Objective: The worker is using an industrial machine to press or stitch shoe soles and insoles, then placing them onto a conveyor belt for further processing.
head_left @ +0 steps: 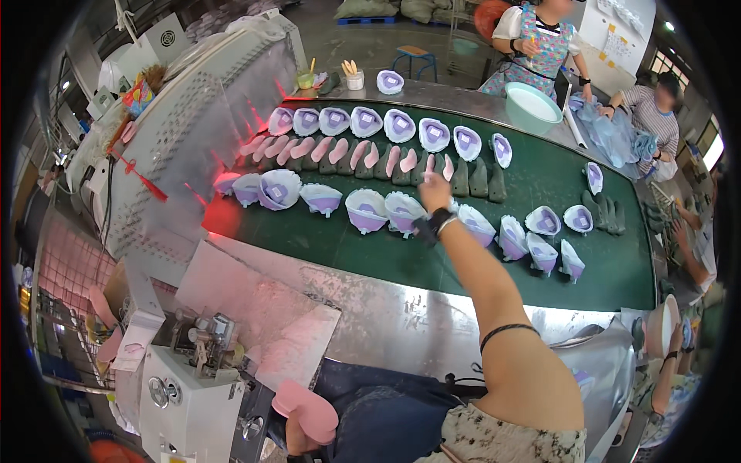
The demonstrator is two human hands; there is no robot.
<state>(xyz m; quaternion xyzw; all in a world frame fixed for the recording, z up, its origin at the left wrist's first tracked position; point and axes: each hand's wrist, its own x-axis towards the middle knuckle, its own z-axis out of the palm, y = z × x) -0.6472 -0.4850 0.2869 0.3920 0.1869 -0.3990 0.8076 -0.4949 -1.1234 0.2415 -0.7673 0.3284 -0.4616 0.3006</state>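
Low in the view, my left hand [299, 434] is closed around a small stack of pink insoles [307, 409]. My right arm stretches over the green belt [332, 251], and my right hand [434, 191] has its fingers curled at a pink insole [430, 165] on one of the dark green shoe lasts. Insoles lie on most lasts in that row; the lasts at its right end, such as this bare last [478, 181], have none. White-and-purple shoe uppers [367, 122] line the far side, and more uppers [367, 211] stand on the near side, partly behind my wrist.
Red light glows where the belt meets a grey metal machine [193, 116] at left. A white machine [189, 413] stands beside my left hand. Several loose lasts [606, 214] sit at the belt's right. Across it, a person in a flowered apron [532, 54] stands by a pale basin [532, 104].
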